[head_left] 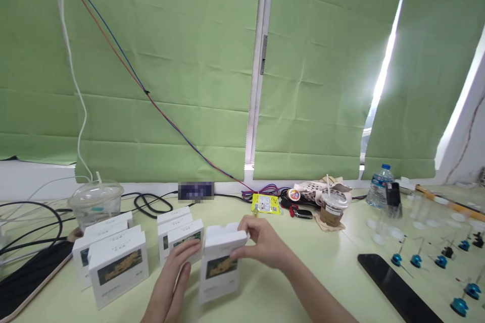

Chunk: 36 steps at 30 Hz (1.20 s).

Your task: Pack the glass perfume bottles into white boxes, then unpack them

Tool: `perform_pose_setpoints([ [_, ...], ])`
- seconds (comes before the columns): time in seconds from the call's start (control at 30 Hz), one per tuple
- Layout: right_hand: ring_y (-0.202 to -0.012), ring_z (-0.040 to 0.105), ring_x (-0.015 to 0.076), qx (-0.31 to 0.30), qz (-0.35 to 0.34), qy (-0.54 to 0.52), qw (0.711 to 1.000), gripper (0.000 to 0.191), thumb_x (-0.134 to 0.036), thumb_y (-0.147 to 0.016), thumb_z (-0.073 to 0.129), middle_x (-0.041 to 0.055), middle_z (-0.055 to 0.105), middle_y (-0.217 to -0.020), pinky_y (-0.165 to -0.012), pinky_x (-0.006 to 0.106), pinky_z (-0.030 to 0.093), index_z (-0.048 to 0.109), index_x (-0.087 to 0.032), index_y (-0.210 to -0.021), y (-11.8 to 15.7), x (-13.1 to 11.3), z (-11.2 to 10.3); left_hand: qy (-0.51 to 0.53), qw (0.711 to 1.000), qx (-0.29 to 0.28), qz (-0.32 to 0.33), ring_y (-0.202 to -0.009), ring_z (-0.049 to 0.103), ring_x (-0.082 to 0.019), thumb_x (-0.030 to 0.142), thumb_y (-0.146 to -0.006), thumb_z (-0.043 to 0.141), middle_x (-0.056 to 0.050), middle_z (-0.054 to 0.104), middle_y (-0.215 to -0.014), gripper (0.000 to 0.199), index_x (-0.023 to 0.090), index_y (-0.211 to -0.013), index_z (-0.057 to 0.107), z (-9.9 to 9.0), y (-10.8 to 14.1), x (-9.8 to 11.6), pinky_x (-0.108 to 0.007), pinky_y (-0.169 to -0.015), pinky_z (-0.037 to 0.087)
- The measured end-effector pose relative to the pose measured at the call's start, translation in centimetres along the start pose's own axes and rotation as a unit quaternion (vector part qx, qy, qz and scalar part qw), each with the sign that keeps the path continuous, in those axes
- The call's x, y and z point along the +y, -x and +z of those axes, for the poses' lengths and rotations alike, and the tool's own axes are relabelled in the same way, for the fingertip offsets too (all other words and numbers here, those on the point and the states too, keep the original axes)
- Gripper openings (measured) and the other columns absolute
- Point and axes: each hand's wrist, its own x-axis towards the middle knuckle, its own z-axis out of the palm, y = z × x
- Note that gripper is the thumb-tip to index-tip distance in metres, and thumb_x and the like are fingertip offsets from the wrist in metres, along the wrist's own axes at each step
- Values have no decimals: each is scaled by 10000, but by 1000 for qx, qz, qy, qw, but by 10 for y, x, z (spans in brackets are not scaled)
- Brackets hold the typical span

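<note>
Two-handed over the pale table: grasping one white box near its top with the right hand, just beside the left hand (loosely outstretched, ungripping, near similar boxes; cannot tell whether touching).

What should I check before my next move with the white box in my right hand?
1. Right hand secure on the held box: ok, thumb in front near the top.
2. Held box's top fully closed: cannot tell, the right hand covers part of it and it is blurred.
3. Left hand free: ok, fingers extended, nothing seen in its grasp.
4. Left hand apart from the middle boxes: cannot tell, its fingertips overlap them in this view.
5. Left-side boxes upright: ok.
6. Brown drink cup away from the held box: ok, it stands off to the right.
</note>
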Motion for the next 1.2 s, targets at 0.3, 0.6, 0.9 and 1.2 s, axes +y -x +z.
perform_pose_setpoints([
  [0.3, -697, 491, 141, -22, -30, 57, 998, 389, -346, -547, 873, -27, 508, -721, -639, 252, 387, 519, -191, -596, 6, 18, 27, 61, 997, 35, 39, -1300, 419, -172, 262, -1004, 280, -20, 465, -1366, 363, 311, -1288, 501, -4, 5, 17, -251, -1095, 313],
  [0.6, -731, 511, 131, -67, -16, 84, 994, 244, -112, -577, 800, -17, 524, -789, -649, 247, 378, 565, -177, -590, 7, 27, 15, 20, 976, 3, 218, -1262, 431, -272, 291, -1000, 217, -45, 541, -1259, 379, 294, -1103, 581, -1, 5, 21, -493, -1093, 267],
  [0.9, -880, 570, 153, -178, 49, -55, 981, 224, -299, -586, 875, 26, 544, -936, -889, 336, 470, 729, -187, -714, 6, 15, -7, 45, 990, 7, 133, -1089, 495, -247, 123, -898, 485, -57, 570, -937, 167, 239, -938, 598, -8, 4, 29, -384, -960, 411],
  [1.2, -822, 630, 163, -130, 75, -102, 983, 243, -418, -723, 774, 47, 682, -875, -808, 325, 488, 746, -180, -763, 10, 21, -15, 29, 999, -13, -26, -1198, 490, -305, 304, -853, 566, -99, 465, -1260, 284, 306, -1131, 625, 0, 4, 29, -469, -985, 459],
])
